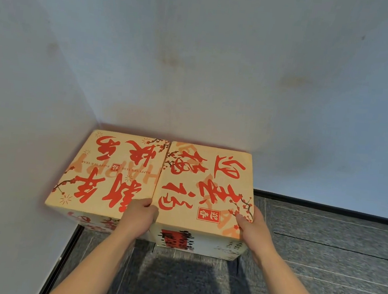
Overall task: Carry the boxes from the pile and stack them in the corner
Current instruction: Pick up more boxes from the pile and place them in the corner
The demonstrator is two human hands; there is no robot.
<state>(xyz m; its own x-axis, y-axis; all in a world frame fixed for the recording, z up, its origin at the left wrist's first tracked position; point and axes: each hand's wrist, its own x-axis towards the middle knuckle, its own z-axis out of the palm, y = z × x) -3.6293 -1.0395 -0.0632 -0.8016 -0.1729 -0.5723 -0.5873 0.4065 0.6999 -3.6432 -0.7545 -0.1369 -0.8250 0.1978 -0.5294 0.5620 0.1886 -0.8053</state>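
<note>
Two tan cardboard boxes with red calligraphy stand side by side in the room's corner. The left box (110,168) sits against both walls. The right box (204,186) touches it along one side. My left hand (140,214) grips the right box's near left corner, at the seam between the two boxes. At the near right corner of that box, my right hand (253,226) grips with the thumb on top. More printed box faces (191,242) show beneath the top boxes, so the right box appears to rest on another one.
White walls (196,74) meet in the corner behind the boxes. Dark grey carpet tiles (319,270) cover the floor, with a black skirting (326,205) along the right wall and another along the left wall (64,253).
</note>
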